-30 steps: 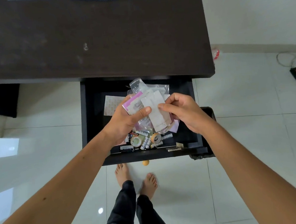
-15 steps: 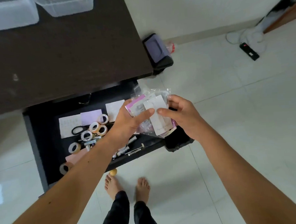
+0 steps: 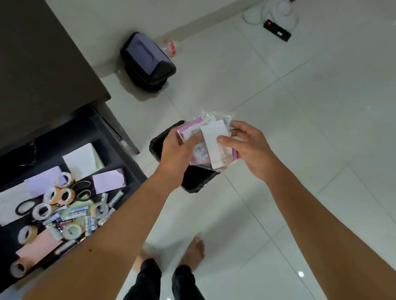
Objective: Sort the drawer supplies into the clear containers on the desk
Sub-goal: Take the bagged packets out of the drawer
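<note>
My left hand (image 3: 177,151) grips a stack of small packets (image 3: 205,137): clear plastic bags, a purple-edged one and white cards. My right hand (image 3: 248,146) pinches the white card (image 3: 216,144) on top of that stack. Both hands are over a black bin (image 3: 194,180) on the floor, to the right of the open black drawer (image 3: 108,136). In the drawer lie tape rolls (image 3: 56,195), batteries (image 3: 80,212), pink and purple note pads (image 3: 108,180) and white paper. The clear containers are out of view.
The dark desk top (image 3: 30,74) fills the upper left. A second black bin with a swing lid (image 3: 147,60) stands by the wall. A power strip (image 3: 276,30) and a white fan base lie at the upper right. My bare feet are on the white tiles below.
The view has swung right, away from the desk. Both hands carried the packet stack out of the drawer and now hold it over the black floor bin.
</note>
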The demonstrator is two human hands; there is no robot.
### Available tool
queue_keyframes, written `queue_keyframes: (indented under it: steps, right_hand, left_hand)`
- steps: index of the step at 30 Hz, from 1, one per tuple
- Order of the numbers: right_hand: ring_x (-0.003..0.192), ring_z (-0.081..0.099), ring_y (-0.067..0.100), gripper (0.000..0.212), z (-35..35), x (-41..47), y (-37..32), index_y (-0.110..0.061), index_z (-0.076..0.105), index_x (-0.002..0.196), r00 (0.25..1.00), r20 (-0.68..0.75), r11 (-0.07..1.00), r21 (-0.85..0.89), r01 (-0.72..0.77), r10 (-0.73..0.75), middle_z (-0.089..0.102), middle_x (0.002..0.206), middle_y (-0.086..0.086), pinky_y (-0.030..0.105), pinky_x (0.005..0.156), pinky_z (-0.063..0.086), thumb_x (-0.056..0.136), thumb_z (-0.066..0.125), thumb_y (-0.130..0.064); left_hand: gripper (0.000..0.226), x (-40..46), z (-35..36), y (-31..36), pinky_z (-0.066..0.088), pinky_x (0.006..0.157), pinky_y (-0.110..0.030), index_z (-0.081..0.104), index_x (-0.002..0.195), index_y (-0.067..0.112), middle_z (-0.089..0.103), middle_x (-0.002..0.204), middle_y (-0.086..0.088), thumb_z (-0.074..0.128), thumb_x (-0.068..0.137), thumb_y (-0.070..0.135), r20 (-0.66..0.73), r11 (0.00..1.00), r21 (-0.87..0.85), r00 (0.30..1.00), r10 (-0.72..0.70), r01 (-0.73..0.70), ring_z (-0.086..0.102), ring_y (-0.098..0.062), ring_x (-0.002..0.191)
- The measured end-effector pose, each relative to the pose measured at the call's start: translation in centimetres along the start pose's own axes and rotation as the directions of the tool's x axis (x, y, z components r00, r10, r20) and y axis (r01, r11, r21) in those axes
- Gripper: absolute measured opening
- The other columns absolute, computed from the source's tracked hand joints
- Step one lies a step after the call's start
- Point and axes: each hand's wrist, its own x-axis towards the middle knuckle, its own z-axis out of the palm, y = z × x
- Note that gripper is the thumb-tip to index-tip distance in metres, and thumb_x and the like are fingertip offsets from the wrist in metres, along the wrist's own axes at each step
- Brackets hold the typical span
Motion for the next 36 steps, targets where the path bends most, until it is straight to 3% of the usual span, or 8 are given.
queue_keyframes:
  steps: [6,9,12,16,22,25,28,36]
  right_hand:
    - [0.083,0.076,0.026,0.031,-2.2,3.2,5.2,-0.011,0.074,0.106,0.996,-0.017,0.995,-0.045,-0.086,0.086,0.076,0.103,0.007,0.041,0.076,0.059,0.080,0.089,-0.002]
    - [0.081,0.075,0.026,0.031,-1.9,5.1,7.3,-0.006,0.074,0.105,0.993,-0.005,0.990,-0.081,-0.115,0.115,0.076,0.101,0.008,0.043,0.075,0.059,0.080,0.090,-0.005]
    - [0.081,0.074,0.026,0.030,-1.0,6.3,8.8,-0.001,0.074,0.105,0.993,0.022,0.987,-0.114,-0.114,0.117,0.077,0.090,0.003,0.042,0.074,0.060,0.080,0.090,-0.006]
    - [0.071,0.072,0.014,0.023,0.0,7.9,9.8,-0.005,0.075,0.103,0.993,0.046,0.983,-0.155,-0.096,0.105,0.075,0.073,-0.012,0.029,0.065,0.057,0.083,0.087,-0.004]
    - [0.112,0.064,0.015,0.040,0.5,9.9,11.5,-0.029,0.063,0.111,0.997,0.000,0.972,-0.226,-0.072,0.074,0.064,0.103,-0.023,0.032,0.102,0.050,0.084,0.090,-0.016]
    - [0.119,0.065,0.016,0.049,-0.1,9.9,12.3,-0.020,0.067,0.124,0.996,-0.025,0.968,-0.235,-0.089,0.086,0.068,0.113,-0.017,0.037,0.106,0.053,0.082,0.091,-0.021]
    - [0.120,0.069,0.018,0.063,0.1,9.3,12.3,-0.015,0.069,0.131,0.996,-0.012,0.962,-0.260,-0.087,0.087,0.073,0.125,-0.004,0.044,0.108,0.056,0.076,0.094,-0.031]
    - [0.116,0.071,0.016,0.052,0.3,8.1,11.5,-0.016,0.071,0.131,0.999,0.014,0.957,-0.285,-0.043,0.050,0.073,0.120,-0.006,0.036,0.104,0.057,0.083,0.091,-0.023]
  left_hand:
    - [0.044,2.6,1.4,-5.5,0.064,0.079,-0.028,0.062,0.131,0.007,0.078,0.116,-0.010,0.081,0.091,0.011,-0.227,0.999,0.028,0.974,-0.013,0.020,0.077,-0.022,0.103]
    - [0.039,4.0,0.7,-7.9,0.065,0.086,-0.034,0.064,0.127,0.008,0.080,0.109,-0.004,0.080,0.092,0.010,-0.288,0.998,0.031,0.957,-0.043,0.054,0.078,-0.018,0.099]
    - [0.033,4.9,-0.2,-9.5,0.062,0.072,-0.022,0.067,0.125,0.007,0.080,0.104,0.002,0.077,0.094,0.006,-0.323,0.999,0.003,0.946,-0.036,0.040,0.078,-0.010,0.093]
    - [0.031,6.4,-1.1,-10.8,0.061,0.085,-0.025,0.068,0.124,0.008,0.080,0.106,0.004,0.077,0.094,0.006,-0.375,1.000,-0.001,0.927,-0.013,0.014,0.078,-0.009,0.097]
    - [0.081,7.4,-2.6,-12.4,0.041,0.108,-0.029,0.044,0.154,0.023,0.054,0.144,0.011,0.086,0.086,0.035,-0.475,0.967,0.206,0.880,-0.032,0.147,0.052,-0.008,0.130]
    - [0.099,7.0,-3.5,-13.4,0.032,0.121,-0.037,0.025,0.165,0.026,0.031,0.169,0.005,0.083,0.087,0.044,-0.515,0.946,0.233,0.854,-0.077,0.226,0.033,-0.018,0.154]
    - [0.096,6.3,-3.8,-14.2,0.031,0.122,-0.039,0.022,0.166,0.027,0.028,0.172,0.000,0.079,0.091,0.047,-0.509,0.937,0.226,0.853,-0.119,0.266,0.030,-0.022,0.157]
    - [0.081,5.3,-2.7,-13.1,0.037,0.112,-0.028,0.034,0.161,0.017,0.044,0.163,-0.001,0.078,0.095,0.031,-0.412,0.978,0.124,0.905,-0.103,0.167,0.042,-0.013,0.150]
